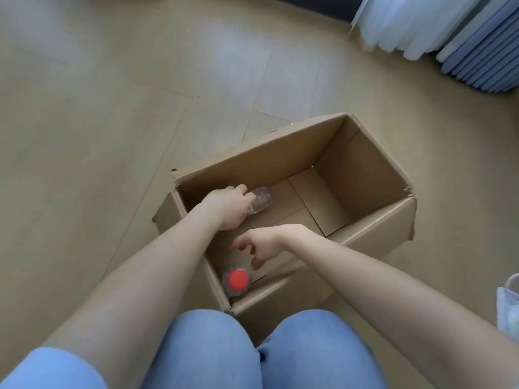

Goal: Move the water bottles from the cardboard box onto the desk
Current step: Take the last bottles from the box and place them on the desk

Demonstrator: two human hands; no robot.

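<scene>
An open cardboard box (370, 220) stands on the floor in front of my knees. Inside it, a clear water bottle (259, 202) lies on its side near the left wall, and my left hand (227, 209) is wrapped around its neck end. A second bottle with a red cap (238, 279) stands upright in the near left corner of the box. My right hand (266, 242) hovers just above and beyond that cap, fingers spread and curled downward, holding nothing. No desk is in view.
Beige floor surrounds the box. White curtains (407, 23) and a stack of blue panels (483, 60) stand at the far right. A light blue bag (508, 307) sits at the right edge. My knees in blue jeans (252, 355) touch the box's near side.
</scene>
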